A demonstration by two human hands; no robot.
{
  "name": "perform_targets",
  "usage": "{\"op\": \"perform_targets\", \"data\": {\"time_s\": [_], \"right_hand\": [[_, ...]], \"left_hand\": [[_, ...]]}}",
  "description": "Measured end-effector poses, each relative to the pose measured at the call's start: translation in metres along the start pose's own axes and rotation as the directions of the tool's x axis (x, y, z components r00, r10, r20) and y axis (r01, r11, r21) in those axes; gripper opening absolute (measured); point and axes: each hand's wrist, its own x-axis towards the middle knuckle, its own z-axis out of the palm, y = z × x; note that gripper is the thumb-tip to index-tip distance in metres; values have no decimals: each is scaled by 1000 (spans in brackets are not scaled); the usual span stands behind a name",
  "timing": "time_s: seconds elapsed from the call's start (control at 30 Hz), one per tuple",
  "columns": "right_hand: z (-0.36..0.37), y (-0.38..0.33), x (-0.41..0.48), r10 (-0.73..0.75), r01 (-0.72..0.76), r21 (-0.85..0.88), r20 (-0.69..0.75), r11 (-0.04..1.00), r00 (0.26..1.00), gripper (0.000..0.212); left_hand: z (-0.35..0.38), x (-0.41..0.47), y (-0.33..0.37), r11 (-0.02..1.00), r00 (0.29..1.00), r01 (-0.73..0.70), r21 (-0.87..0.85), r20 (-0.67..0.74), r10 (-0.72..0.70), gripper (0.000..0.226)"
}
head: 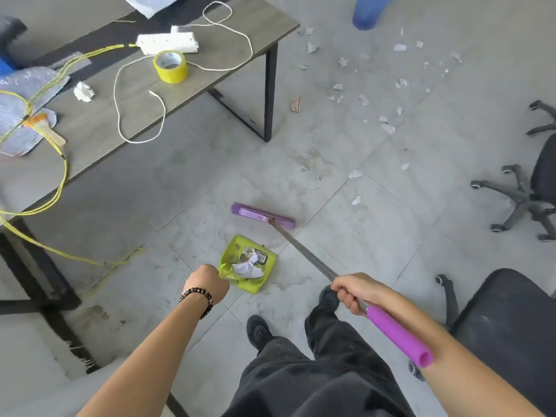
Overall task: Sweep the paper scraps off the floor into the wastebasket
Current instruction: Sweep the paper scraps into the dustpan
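The grey tiled floor (391, 236) lies open in the middle; it is hemmed by the table (210, 70) and its black metal leg (269, 94) at 10 o'clock, and by two black wheeled chairs, one (541, 176) at 3 o'clock and one (523, 320) at 4 o'clock. Torn white paper scraps (388, 127) are strewn across the tiles toward 1 o'clock, thickest beyond the table's corner; past them, at 12 o'clock, stands a blurred blue container (368, 10).

The right hand (355, 291) has its fingers wrapped round the broom (304, 251), on the thin metal shaft just above a purple foam sleeve; the shaft runs from 5 o'clock up to 11 o'clock, ending in a flat purple head (263, 215) lying crosswise on the floor. The left hand (207, 281), with a beaded band at the wrist, grips the handle of a lime-green plastic dustpan (231, 248); its handle end points to 7 o'clock, and crumpled paper sits inside; the pan is just this side of the broom head, not touching it.
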Motion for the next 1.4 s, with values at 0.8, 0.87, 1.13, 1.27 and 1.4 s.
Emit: {"op": "perform_targets", "data": {"time_s": [0.8,0.87,1.13,1.27,1.4], "right_hand": [[-338,-94,89,-130,241,304,-345,922,930,35],[-364,-104,98,-83,201,355,-320,913,944,15],[-366,-81,82,49,-20,273,-99,962,994,19],[-386,-91,61,67,-57,211,-40,976,997,12],[-421,-121,39,170,-147,449,-11,881,985,23]], "left_hand": [[47,66,425,927,965,-262,269,77,250,24],[54,72,454,929,968,-251,273,94,233,23],[67,86,523,916,965,-252,312,152,213,9],[55,91,535,883,958,-283,375,157,240,8],[28,106,538,863,945,-327,385,163,285,10]]}}
